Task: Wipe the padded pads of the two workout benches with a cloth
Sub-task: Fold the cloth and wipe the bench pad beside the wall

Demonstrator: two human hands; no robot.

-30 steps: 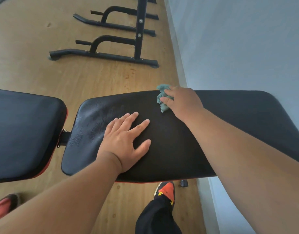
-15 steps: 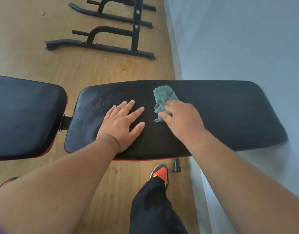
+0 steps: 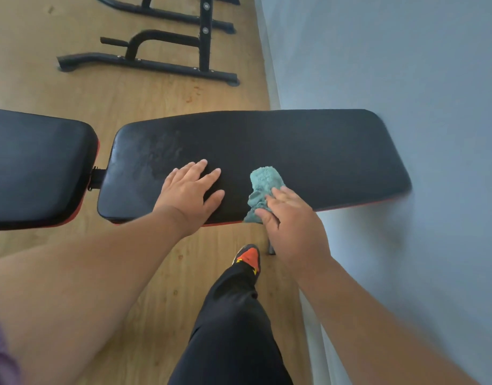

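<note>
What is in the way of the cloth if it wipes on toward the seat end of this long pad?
The left hand lies flat on the long pad, directly between the teal cloth under the right hand and the seat end. Nothing else visible sits on the pad.

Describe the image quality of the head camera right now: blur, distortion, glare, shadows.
Head view: wide-angle bending curves the long black pad and tilts the wall; motion blur softens the right hand, its forearm and the pad's right end; the left hand and teal cloth are sharper; soft sheen shows streaks on the pad's left part; light is even, with only faint shadows.
</note>
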